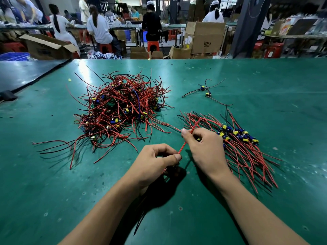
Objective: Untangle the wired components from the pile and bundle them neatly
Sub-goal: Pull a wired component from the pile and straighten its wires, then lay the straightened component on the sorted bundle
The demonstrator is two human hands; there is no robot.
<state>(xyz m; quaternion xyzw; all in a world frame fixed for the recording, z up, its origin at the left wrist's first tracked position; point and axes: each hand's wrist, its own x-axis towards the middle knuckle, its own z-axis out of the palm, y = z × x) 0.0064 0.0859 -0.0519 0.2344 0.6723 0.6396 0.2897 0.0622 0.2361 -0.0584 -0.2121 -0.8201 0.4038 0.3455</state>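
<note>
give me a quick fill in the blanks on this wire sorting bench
The left hand and right hand pinch one ____ wire.
The pile lies left of the hands; the bundle lies to their ____.
The table is ____.
Missing words: red; right; green.

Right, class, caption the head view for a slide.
Left hand and right hand pinch one red wire, between tangled pile and sorted bundle.

A tangled pile [120,110] of red and black wired components (yellow and blue parts buried inside) sprawls left. A combed-out bundle [247,152] fans right, two strays [205,91] lie beyond it, and one red wire [185,141] slants taut between pile and bundle.
</note>
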